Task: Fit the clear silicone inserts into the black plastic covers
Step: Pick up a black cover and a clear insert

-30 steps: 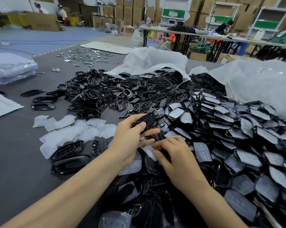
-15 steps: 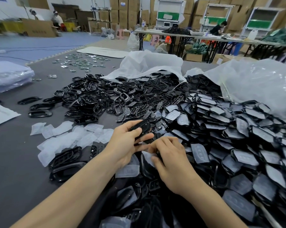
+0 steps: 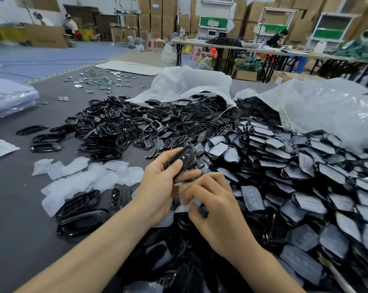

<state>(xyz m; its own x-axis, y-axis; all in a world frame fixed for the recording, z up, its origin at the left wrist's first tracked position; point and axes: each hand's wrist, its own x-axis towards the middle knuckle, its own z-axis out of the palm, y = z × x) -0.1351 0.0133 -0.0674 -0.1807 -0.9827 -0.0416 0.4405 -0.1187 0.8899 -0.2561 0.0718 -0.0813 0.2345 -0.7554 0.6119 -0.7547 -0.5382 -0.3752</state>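
- Fingers (image 3: 189, 174) of the left hand (image 3: 157, 187) are curling round a black cover (image 3: 182, 159), holding it tilted above the near edge of the heaps.
- Just below, the right hand (image 3: 216, 208) is pinching a clear insert (image 3: 186, 201) in bent fingers; motion blur is smearing its outline.
- Everything is lying on a grey mat (image 3: 14, 208): loose inserts (image 3: 88, 178) are spreading at the left, bare black frames (image 3: 126, 123) are piling behind them, and covers with inserts (image 3: 284, 176) are heaping at the right.
- Two white plastic bags (image 3: 189, 83) are spilling parts onto the mat, with small shiny discs (image 3: 98, 80) scattering beyond.
- Cardboard boxes (image 3: 157, 13) are stacking along the back wall behind long tables (image 3: 231, 46).
- Both forearms are running out of the bottom edge, hiding parts beneath them.
- Printing on the boxes is blurring too much to read.
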